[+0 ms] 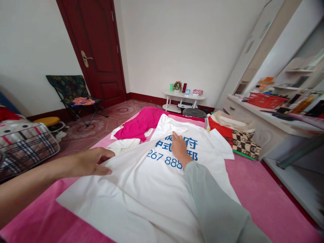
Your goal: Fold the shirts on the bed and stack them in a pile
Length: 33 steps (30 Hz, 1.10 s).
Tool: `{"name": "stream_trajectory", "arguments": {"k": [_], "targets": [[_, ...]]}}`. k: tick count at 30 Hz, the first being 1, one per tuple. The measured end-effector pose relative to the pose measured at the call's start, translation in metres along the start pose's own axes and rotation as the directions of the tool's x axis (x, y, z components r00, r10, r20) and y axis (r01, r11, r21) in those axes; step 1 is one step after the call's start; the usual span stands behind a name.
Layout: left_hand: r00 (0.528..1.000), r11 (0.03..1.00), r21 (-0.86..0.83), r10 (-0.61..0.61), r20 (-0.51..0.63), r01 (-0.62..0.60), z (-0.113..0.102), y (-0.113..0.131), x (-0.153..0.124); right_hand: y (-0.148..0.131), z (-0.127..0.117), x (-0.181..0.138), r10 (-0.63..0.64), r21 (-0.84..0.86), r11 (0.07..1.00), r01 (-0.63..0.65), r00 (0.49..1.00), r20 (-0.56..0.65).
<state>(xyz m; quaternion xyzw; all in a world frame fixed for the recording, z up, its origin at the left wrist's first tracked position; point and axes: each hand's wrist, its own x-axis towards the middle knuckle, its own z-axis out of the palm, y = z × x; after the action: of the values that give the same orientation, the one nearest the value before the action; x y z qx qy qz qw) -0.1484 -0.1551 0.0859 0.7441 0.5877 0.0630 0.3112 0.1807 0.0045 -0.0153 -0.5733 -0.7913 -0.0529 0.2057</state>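
Observation:
A white T-shirt (pixel 141 189) with blue printed characters and numbers lies spread flat on a pink bed cover (pixel 255 189). My right hand (pixel 180 149), in a grey sleeve, rests flat on the print near the middle of the shirt, fingers stretched toward the collar. My left hand (pixel 92 162) lies at the shirt's left edge, fingers extended and held together, touching the fabric near the sleeve. Neither hand grips anything.
A magenta garment (pixel 141 123) and a white one (pixel 123 145) lie beyond the shirt. A red and checkered bag (pixel 238 138) sits at the bed's right. A folding chair (pixel 73 94), dark red door (pixel 98 50), small white table (pixel 183 98) and white dresser (pixel 273 118) surround the bed.

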Motion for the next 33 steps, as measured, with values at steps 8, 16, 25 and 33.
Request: {"name": "stream_trajectory", "arguments": {"k": [8, 16, 25, 33], "targets": [[0.992, 0.924, -0.380, 0.003, 0.128, 0.046, -0.005, 0.093, -0.011, 0.012, 0.012, 0.007, 0.091, 0.156, 0.985, -0.073, 0.990, -0.110], [0.942, 0.934, -0.358, 0.117, 0.315, 0.004, 0.075, 0.138, 0.003, 0.017, 0.015, 0.009, 0.143, 0.192, 0.974, -0.124, 0.986, -0.090], [0.917, 0.926, -0.308, 0.302, 0.262, -0.217, 0.093, 0.142, 0.117, 0.021, 0.016, 0.007, 0.128, 0.174, 0.978, -0.117, 0.990, -0.054], [0.900, 0.962, 0.272, 0.129, -0.416, -0.012, 0.104, 0.076, 0.234, 0.031, 0.026, 0.007, 0.201, 0.442, 0.890, -0.115, 0.967, -0.154]]}}
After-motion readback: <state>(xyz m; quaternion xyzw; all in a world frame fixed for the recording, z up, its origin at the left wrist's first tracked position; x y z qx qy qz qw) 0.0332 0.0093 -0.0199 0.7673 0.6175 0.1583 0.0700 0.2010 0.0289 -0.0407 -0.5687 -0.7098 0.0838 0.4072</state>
